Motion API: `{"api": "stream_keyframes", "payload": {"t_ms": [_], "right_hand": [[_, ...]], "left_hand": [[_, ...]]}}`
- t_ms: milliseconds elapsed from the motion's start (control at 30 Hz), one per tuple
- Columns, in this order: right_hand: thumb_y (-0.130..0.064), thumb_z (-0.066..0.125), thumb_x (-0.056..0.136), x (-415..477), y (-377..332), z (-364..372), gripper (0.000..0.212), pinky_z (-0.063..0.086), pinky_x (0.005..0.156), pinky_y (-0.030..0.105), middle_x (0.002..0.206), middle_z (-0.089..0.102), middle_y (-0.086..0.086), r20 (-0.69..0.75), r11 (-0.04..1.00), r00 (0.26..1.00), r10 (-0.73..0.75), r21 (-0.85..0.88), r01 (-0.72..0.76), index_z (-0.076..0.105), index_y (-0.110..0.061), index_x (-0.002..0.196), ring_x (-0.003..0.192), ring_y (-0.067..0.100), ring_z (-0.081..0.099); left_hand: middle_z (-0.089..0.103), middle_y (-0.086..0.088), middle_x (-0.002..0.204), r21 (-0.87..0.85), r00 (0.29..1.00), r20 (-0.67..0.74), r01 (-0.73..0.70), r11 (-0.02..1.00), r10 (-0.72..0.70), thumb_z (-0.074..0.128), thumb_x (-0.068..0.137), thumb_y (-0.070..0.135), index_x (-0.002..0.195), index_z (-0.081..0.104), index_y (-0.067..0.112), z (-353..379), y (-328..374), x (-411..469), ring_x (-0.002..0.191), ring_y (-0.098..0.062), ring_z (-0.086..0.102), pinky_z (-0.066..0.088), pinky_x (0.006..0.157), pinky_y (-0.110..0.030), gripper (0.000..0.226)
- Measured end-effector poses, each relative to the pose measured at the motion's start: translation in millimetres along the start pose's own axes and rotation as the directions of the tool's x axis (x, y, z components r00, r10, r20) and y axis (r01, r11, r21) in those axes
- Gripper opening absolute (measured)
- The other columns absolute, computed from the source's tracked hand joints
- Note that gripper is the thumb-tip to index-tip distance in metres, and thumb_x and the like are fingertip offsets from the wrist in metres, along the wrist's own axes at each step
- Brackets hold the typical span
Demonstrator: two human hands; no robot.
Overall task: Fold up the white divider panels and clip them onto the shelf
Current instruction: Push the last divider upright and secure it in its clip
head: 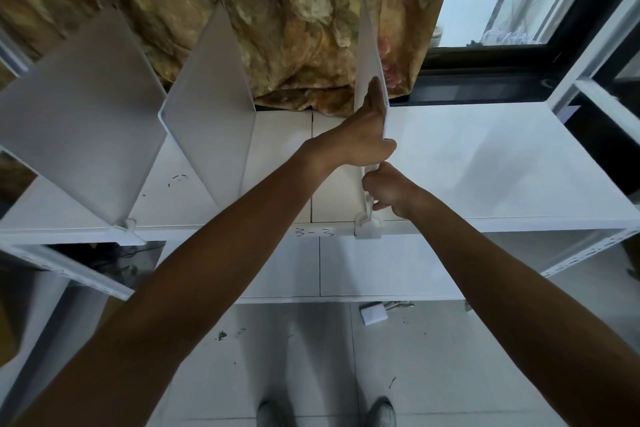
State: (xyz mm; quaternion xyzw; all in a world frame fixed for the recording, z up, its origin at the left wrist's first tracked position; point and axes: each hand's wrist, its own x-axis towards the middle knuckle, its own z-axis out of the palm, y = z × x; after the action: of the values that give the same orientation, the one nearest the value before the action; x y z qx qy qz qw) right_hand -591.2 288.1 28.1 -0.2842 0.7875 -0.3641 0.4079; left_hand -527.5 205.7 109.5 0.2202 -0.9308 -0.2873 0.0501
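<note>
Patterned cloth (304, 42) hangs behind — window (502, 7) to its right. Tiled floor (433, 357) below, small white block (373, 313) on it, two shoes (382, 412).

White shelf (485, 156): three white divider panels (83, 107) (207, 114) (372, 55) upright on it, clip (367, 227) at front edge.

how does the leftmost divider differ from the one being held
The leftmost divider panel stands untouched, its broad face showing; the held divider panel appears edge-on, gripped by the left hand and right hand. Both are white, each with a clip at the shelf front edge.
</note>
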Motion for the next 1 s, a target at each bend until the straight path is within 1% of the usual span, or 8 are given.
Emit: {"api": "stream_keyframes", "payload": {"t_ms": [300,400,467,533,667,833,933,1000], "right_hand": [[-0.013,0.037,0.078,2,-3,4,0.048,0.056,0.085,0.041,0.117,0.067,0.012,0.007,0.999,1.000,0.029,-0.023,-0.029,0.058,-0.012,0.120,0.109,0.032,0.063],[-0.014,0.036,0.077,2,-4,5,0.049,0.056,0.088,0.044,0.118,0.066,0.012,-0.001,0.999,0.999,0.033,-0.028,-0.033,0.056,-0.013,0.122,0.110,0.031,0.062],[-0.014,0.036,0.079,3,-4,7,0.048,0.055,0.090,0.044,0.119,0.066,0.012,-0.004,0.999,0.999,0.037,-0.033,-0.037,0.056,-0.013,0.123,0.110,0.031,0.062],[-0.013,0.036,0.080,4,-4,8,0.047,0.055,0.090,0.044,0.119,0.066,0.013,-0.005,0.999,0.999,0.039,-0.031,-0.039,0.056,-0.012,0.123,0.111,0.032,0.061],[-0.013,0.037,0.080,5,-5,11,0.046,0.056,0.088,0.043,0.119,0.066,0.013,-0.008,0.999,0.999,0.045,-0.025,-0.045,0.057,-0.012,0.122,0.110,0.032,0.062],[-0.014,0.035,0.077,5,-5,14,0.049,0.051,0.076,0.035,0.120,0.066,0.017,-0.008,0.999,0.999,0.051,0.005,-0.051,0.058,-0.010,0.120,0.111,0.034,0.062],[-0.013,0.034,0.077,6,-5,15,0.049,0.049,0.075,0.035,0.121,0.065,0.016,-0.007,0.998,0.998,0.056,0.005,-0.056,0.057,-0.010,0.121,0.113,0.035,0.061],[-0.012,0.034,0.077,7,-6,16,0.050,0.049,0.074,0.034,0.121,0.065,0.015,-0.007,0.999,0.999,0.053,0.000,-0.053,0.056,-0.010,0.122,0.111,0.035,0.061]], "left_hand": [[0.039,-0.035,0.138,0.040,0.999,0.002,0.042,0.998,-0.042,0.054,0.087,0.019,0.132,0.031,-0.016,-5,0,-5,0.064,-0.020,0.051,0.029,0.048,-0.020,0.061],[0.037,-0.034,0.141,0.063,0.999,-0.002,0.038,0.997,-0.038,0.053,0.089,0.017,0.134,0.028,-0.017,-6,-2,-5,0.108,-0.037,0.056,0.031,0.044,-0.012,0.061],[0.035,-0.033,0.143,0.071,1.000,-0.009,0.031,0.997,-0.030,0.053,0.089,0.017,0.135,0.027,-0.015,-4,-5,-4,0.118,-0.039,0.050,0.034,0.045,-0.010,0.062],[0.035,-0.032,0.143,0.081,0.999,-0.016,0.040,0.996,-0.039,0.053,0.089,0.017,0.135,0.027,-0.015,-4,-8,-4,0.121,-0.039,0.048,0.039,0.049,-0.012,0.062],[0.037,-0.035,0.140,0.060,0.997,-0.008,0.072,0.996,-0.071,0.052,0.089,0.016,0.132,0.028,-0.019,-6,-7,-8,0.123,-0.042,0.045,0.044,0.082,-0.040,0.060],[0.035,-0.040,0.135,0.040,0.997,0.018,0.068,0.997,-0.069,0.052,0.086,0.014,0.125,0.026,-0.024,-9,-5,-10,0.115,-0.045,0.047,0.038,0.070,-0.038,0.061],[0.035,-0.041,0.135,0.058,0.998,0.015,0.063,0.996,-0.064,0.053,0.086,0.014,0.125,0.025,-0.024,-10,-7,-11,0.100,-0.033,0.053,0.030,0.048,-0.033,0.062],[0.035,-0.039,0.136,0.063,0.998,0.001,0.068,0.996,-0.068,0.053,0.086,0.015,0.127,0.025,-0.023,-11,-7,-11,0.107,-0.039,0.051,0.039,0.056,-0.035,0.063]]}}
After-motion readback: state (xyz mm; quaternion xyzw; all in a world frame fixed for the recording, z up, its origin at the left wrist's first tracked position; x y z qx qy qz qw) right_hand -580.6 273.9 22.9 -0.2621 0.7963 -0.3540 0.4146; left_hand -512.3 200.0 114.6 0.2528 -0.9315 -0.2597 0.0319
